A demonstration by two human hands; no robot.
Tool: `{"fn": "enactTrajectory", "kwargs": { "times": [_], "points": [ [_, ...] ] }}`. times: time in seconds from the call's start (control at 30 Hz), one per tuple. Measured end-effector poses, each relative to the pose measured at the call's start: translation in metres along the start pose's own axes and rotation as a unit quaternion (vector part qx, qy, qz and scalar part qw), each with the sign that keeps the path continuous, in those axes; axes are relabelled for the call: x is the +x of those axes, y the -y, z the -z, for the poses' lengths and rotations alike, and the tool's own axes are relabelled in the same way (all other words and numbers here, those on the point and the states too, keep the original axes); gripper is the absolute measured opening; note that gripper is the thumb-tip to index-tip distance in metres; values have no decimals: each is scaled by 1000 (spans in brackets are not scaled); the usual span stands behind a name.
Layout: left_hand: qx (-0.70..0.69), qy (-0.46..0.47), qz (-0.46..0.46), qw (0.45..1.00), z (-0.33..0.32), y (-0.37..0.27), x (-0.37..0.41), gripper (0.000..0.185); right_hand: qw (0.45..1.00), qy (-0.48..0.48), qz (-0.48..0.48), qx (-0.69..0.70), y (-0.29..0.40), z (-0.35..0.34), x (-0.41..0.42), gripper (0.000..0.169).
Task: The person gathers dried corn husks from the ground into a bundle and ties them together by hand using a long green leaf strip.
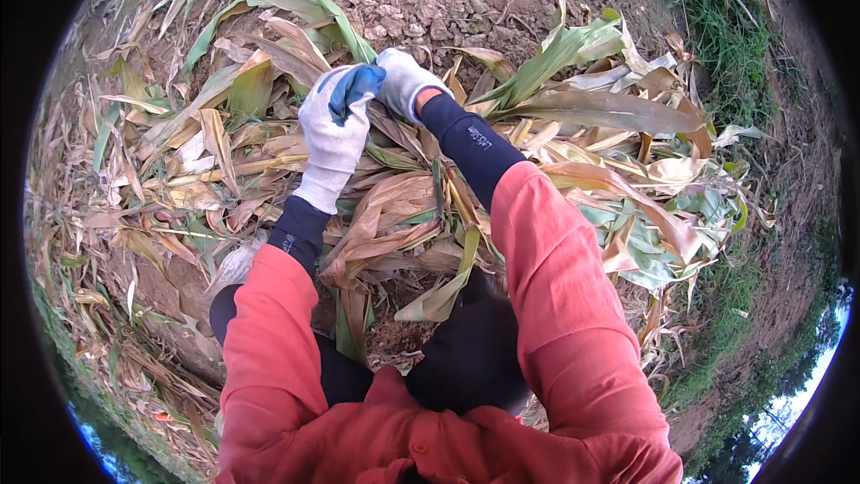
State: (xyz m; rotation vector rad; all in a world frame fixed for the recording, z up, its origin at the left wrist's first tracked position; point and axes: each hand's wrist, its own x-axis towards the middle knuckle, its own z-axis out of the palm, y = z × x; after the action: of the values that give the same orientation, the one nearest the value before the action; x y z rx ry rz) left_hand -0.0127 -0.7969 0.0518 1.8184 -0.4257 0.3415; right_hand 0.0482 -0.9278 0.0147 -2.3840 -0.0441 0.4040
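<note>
My left hand, in a white knit glove with blue coating, has its fingers curled and its tips turned toward my right hand. The right hand wears the same sort of glove and is bent inward, its back toward me. The two hands meet above a heap of dry corn leaves. A long green corn leaf arches from the upper left down to the point where the gloves touch. Whatever lies between the fingers is hidden by the gloves.
Cut corn stalks and husks spread to the left, with more leaves to the right. Beyond my hands is bare cloddy soil. Green grass borders the right side. My dark-clad knee is close below the heap.
</note>
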Motion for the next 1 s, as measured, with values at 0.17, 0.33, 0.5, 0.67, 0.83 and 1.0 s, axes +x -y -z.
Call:
{"fn": "enactTrajectory", "kwargs": {
  "times": [0.17, 0.33, 0.5, 0.67, 0.83, 1.0],
  "points": [
    [-146, -69, 14, 987, -32, -2, 35, 39, 798, -6, -13, 603, -45, 51, -49, 25],
    [190, 148, -6, 971, -69, 10, 41, 42, 777, -66, -8, 627, -86, 82, -57, 31],
    [423, 460, 131, 770, -63, 15, 0, 33, 712, -41, -183, 677, -114, 55, -44, 26],
    [450, 343, 43, 823, -59, -47, -53, 32, 726, -31, -155, 669, -100, 45, -111, 26],
    [444, 200, 42, 873, -45, -84, -118, 40, 715, -95, -135, 679, -51, 32, -171, 28],
    [363, 204, 63, 907, -37, -80, -135, 42, 828, 11, -75, 556, -25, 39, -160, 23]
  ]
}}
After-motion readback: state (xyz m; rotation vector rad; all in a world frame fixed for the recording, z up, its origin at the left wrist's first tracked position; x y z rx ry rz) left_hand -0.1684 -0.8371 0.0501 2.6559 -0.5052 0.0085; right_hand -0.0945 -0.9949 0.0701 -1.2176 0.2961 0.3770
